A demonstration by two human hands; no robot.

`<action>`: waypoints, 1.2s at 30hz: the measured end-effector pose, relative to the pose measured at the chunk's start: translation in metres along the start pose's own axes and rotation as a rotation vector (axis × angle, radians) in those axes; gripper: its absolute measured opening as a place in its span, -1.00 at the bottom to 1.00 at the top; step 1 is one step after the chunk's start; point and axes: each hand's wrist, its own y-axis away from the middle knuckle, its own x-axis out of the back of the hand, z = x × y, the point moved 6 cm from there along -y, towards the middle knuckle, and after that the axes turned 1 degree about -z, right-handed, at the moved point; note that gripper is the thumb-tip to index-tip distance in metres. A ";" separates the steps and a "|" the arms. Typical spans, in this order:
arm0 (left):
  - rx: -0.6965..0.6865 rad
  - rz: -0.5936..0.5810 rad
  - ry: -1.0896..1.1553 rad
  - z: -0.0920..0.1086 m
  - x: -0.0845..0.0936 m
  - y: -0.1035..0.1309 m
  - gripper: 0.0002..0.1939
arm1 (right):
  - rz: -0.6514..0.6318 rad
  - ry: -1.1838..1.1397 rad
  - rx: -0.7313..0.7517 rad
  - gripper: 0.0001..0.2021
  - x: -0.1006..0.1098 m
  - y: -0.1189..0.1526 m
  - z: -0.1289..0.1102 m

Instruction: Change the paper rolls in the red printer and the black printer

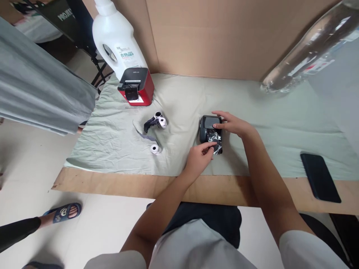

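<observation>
A small black portable printer (pixel 205 129) lies on the cloth in front of me, with a glossy black strip (pixel 214 137) across its lower part. My right hand (pixel 232 123) grips the printer from the right, thumb on its lid and fingers at the far edge. My left hand (pixel 198 158) is at the strip's near end, thumb and index finger pinched on it. To the left lie small paper rolls (pixel 155 149) with dark strips trailing from them. Farther back stands a red and black printer (pixel 140 87) with a black strip hanging from its front slot.
A white detergent bottle (pixel 120 37) stands behind the red printer, against a cardboard panel (pixel 207 37). A plastic-wrapped brown roll (pixel 303 48) leans at the back right. A dark phone (pixel 320 177) lies at the table's front right edge. Another person's slippered foot (pixel 67 212) is on the floor at left.
</observation>
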 end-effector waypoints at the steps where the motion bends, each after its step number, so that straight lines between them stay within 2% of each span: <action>1: -0.006 0.000 0.001 0.000 -0.001 0.000 -0.69 | 0.003 -0.035 -0.005 -0.31 -0.002 0.000 0.000; 3: -0.036 0.000 0.005 0.002 -0.001 0.001 -0.69 | 0.025 -0.093 -0.007 -0.32 -0.006 0.000 0.000; 6: -0.095 0.037 0.016 0.008 0.004 0.002 -0.62 | 0.136 -0.135 -0.009 -0.31 -0.009 0.003 0.004; 9: -0.069 0.163 0.044 0.010 0.022 0.000 -0.56 | 0.295 -0.179 0.014 -0.32 -0.012 0.015 0.012; 11: -0.008 0.202 0.039 0.011 0.035 -0.005 -0.58 | 0.357 -0.238 0.028 -0.31 -0.016 0.025 0.022; 16: 0.006 0.091 -0.245 0.020 0.051 -0.034 -0.59 | 0.396 -0.353 0.055 -0.39 -0.029 0.055 0.045; 20: 0.117 -0.090 -0.392 0.015 0.039 -0.063 -0.73 | 0.387 -0.407 0.148 -0.48 -0.048 0.073 0.037; 22: 0.179 -0.166 -0.403 0.011 0.028 -0.073 -0.69 | 0.441 -0.471 0.169 -0.47 -0.056 0.079 0.031; 24: 0.192 -0.184 -0.407 0.011 0.016 -0.079 -0.68 | 0.509 -0.522 0.170 -0.46 -0.057 0.083 0.029; 27: 0.112 -0.188 -0.416 0.020 -0.008 -0.095 -0.72 | 0.576 -0.529 0.184 -0.48 -0.038 0.083 0.036; 29: 0.032 -0.207 -0.427 0.031 -0.034 -0.114 -0.72 | 0.633 -0.493 0.212 -0.50 -0.009 0.082 0.049; 31: -0.034 -0.232 -0.430 0.043 -0.070 -0.140 -0.71 | 0.715 -0.442 0.236 -0.52 0.030 0.081 0.067; 36: -0.151 -0.285 -0.413 0.063 -0.191 -0.215 -0.66 | 0.906 -0.352 0.243 -0.59 0.138 0.072 0.129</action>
